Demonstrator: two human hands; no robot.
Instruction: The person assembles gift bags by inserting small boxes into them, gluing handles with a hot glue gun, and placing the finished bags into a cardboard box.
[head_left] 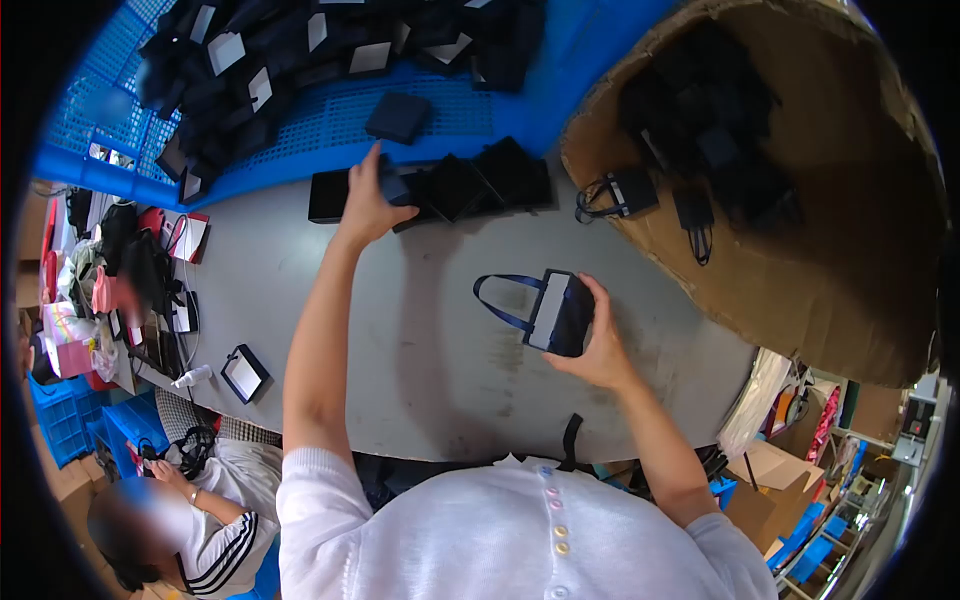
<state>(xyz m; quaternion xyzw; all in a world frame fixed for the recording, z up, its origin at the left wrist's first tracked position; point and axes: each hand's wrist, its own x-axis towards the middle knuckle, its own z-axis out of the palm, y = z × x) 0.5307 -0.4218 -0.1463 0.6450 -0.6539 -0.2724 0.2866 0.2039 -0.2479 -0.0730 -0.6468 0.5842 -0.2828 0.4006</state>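
My right hand grips a small dark navy box bag over the grey table; its pale open side faces left. A dark blue ribbon handle loops out from that side. Farther up, at the table's back edge, my left hand has its fingers and thumb around a small dark box, partly hidden by the hand. Beside it lie several black boxes in a row along the blue crate. Another dark box rests at the crate's near side.
The blue crate holds a heap of dark boxes. At right, a cardboard container holds dark bags with handles. An open box and a white bottle lie at left, near a seated person handling black cords.
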